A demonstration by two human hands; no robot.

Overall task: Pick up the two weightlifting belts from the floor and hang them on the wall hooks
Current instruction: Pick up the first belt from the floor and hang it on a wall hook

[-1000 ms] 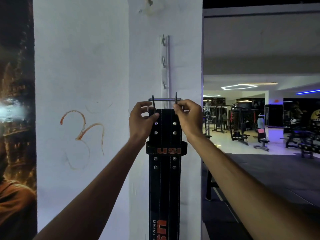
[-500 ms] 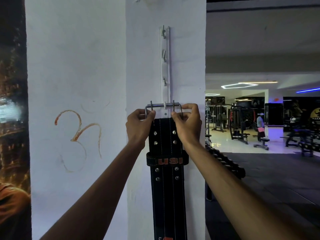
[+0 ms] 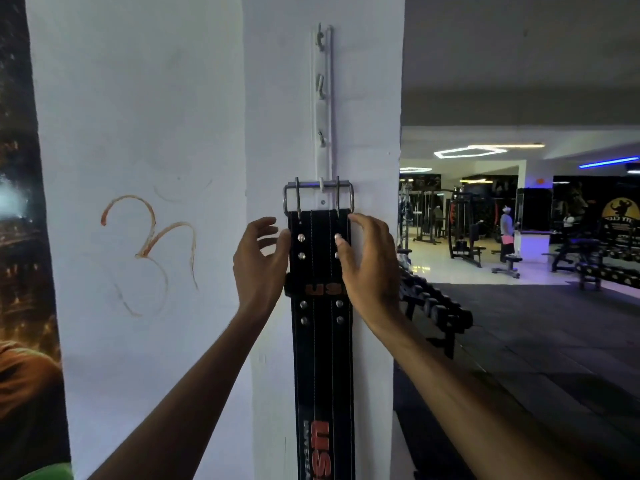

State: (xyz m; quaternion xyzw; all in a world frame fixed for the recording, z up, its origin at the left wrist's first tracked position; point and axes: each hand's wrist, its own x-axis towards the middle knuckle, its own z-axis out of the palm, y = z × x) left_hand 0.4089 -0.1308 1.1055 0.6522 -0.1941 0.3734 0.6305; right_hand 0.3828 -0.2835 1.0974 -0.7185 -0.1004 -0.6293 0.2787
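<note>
One black belt (image 3: 322, 341) hangs flat down a white pillar (image 3: 273, 133). Its metal buckle (image 3: 318, 197) sits over the lowest hook (image 3: 322, 186) of a white hook rail (image 3: 323, 98) that runs up the pillar. Three more hooks on the rail above it are bare. The belt has silver studs, white stitching and red letters, and its lower end runs out of the bottom of the picture.

Both hands are up by the top of the belt, just under the buckle. The left hand (image 3: 259, 263) is at the belt's left edge. Its fingers (image 3: 265, 225) are spread and curled loosely, and only the thumb touches the edge. The right hand (image 3: 370, 261) is at the right edge. Its fingers are spread too, with the thumb lying on the front of the belt near a stud and the others bent around the side. Neither hand is squeezing the belt.

An orange scribble (image 3: 149, 244) is drawn on the wall to the left. To the right is a dim gym with a dumbbell rack (image 3: 433, 306) close by, and machines and people far back.
</note>
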